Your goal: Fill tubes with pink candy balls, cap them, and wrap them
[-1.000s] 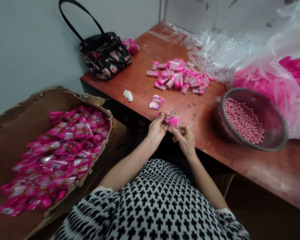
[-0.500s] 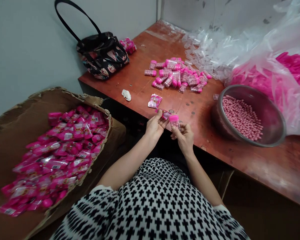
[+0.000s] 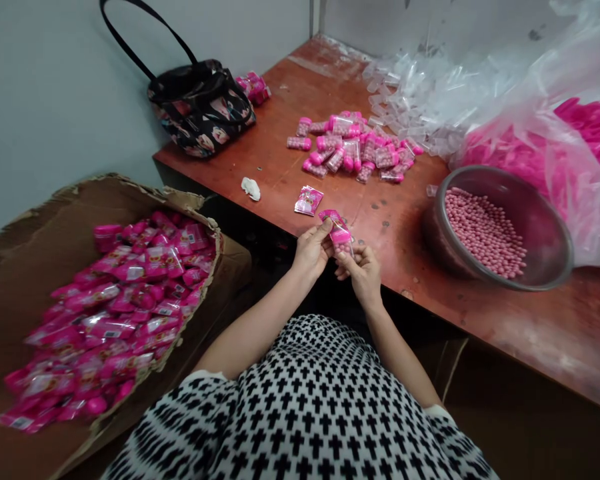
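While left fingers [image 3: 323, 231] pinch sachet [image 3: 334, 219], right fingers [image 3: 349, 263] grip jar [image 3: 343, 247] | bowl [image 3: 547, 230] holds beads [image 3: 485, 230] | carton [image 3: 35, 257] holds packets [image 3: 130, 293]

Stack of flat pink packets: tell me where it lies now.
In the head view, the stack lies on the table, just beyond the left hand and right of the crumpled white scrap.

A: Packet [image 3: 333, 219], relative to half a second ago?
B: Was narrow, beside the jar [image 3: 344, 247]. Now turned, printed face showing, overlapping the jar's capped end.
A: Cap inside?
B: Appears so; depth unclear.
A: Hands?
B: Left hand [image 3: 311, 253] and right hand [image 3: 363, 275] closer together, gap between packet and jar gone.
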A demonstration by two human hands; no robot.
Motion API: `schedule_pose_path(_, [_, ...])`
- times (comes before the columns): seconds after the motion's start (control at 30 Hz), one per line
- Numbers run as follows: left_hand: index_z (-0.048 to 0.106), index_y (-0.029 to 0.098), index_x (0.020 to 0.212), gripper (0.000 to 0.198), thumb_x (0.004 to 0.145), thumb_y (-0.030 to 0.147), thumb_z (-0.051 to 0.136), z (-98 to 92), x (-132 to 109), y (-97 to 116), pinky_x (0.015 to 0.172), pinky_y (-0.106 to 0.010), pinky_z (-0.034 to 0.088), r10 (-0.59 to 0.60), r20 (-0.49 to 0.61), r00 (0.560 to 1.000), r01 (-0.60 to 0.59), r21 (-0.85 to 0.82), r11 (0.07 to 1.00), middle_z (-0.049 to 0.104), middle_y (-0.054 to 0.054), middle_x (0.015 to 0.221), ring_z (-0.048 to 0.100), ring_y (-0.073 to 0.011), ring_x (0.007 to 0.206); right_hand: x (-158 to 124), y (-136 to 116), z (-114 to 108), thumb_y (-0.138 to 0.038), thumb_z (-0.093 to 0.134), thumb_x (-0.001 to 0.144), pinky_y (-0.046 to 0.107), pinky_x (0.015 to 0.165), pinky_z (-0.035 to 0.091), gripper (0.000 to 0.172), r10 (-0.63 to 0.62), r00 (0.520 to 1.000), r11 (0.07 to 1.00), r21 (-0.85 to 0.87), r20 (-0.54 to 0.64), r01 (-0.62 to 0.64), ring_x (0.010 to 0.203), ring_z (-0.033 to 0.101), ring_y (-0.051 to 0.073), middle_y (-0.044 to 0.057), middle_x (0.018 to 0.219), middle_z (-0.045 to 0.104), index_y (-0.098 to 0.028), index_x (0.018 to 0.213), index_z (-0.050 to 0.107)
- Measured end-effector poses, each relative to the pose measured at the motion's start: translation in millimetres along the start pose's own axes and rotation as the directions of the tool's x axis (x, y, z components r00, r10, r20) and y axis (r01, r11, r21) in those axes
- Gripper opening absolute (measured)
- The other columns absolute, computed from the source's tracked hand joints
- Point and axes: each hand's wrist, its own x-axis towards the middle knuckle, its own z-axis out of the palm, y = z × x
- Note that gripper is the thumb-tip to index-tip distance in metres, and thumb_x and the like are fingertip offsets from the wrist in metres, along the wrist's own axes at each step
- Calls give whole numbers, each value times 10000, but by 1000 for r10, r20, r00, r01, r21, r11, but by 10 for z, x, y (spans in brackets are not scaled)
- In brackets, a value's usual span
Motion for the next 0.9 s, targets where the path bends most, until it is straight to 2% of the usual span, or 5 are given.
schedule_pose_path(0.2, [618, 127, 839, 396, 558, 318, 822, 8, -45, 36, 522, -205, 468, 57, 182, 982, -85, 152, 985, 677, -25, 723, 606, -105, 551, 8, 38, 12, -399, 689, 719, 186, 398, 491, 318, -50, 998, 999, -4, -48, 49, 439, 583, 84, -50, 624, 641, -188, 873, 507])
schedule_pose_path(0.37, [616, 104, 693, 335, 550, 328, 820, -5, -56, 7, 544, -225, 478, -15, 154, 988, -22, 234, 972, 633, -18, 599, 589, -106, 519, 1, 59, 8, -385, 698, 710, 191, 428, 515, 312, -124, 989, 991, -69, -78, 118, 466, 593, 82, -55, 642, 640, -197, 879, 513])
schedule_pose_path(0.6, [645, 80, 628, 290, 583, 322, 797, -60, -40, 61, 548, -257, 481, -105, 209, 972, 26, 350, 936, 651, -64, 612, 589, -122, 520, 62, 27, -19, -405, 699, 696, 164, 345, 438, 324, 72, 997, 977, 200, 17, -74, 403, 566, 79, -32, 615, 663, -189, 809, 486])
schedule_pose_path(0.8, [680, 77, 676, 289, 600, 336, 784, -53, -101, 23, 574, -261, 496, -61, 173, 983, -4, 353, 936, 670, -80, 653, 620, -142, 572, 30, 14, 5, -357, 704, 710, 157, 367, 449, 290, -51, 998, 998, 42, -43, 53, 395, 549, 66, -69, 562, 620, -179, 847, 521])
schedule_pose_path(0.9, [679, 70, 678, 291, 619, 340, 773, -87, -120, -29, 507, -243, 473, -90, 169, 982, 30, 330, 943, 649, -68, 617, 592, -128, 523, 36, 55, 5, -370, 710, 697, 160, 346, 436, 307, -2, 1000, 993, 121, -28, 6, 383, 548, 72, -62, 568, 630, -180, 835, 512])
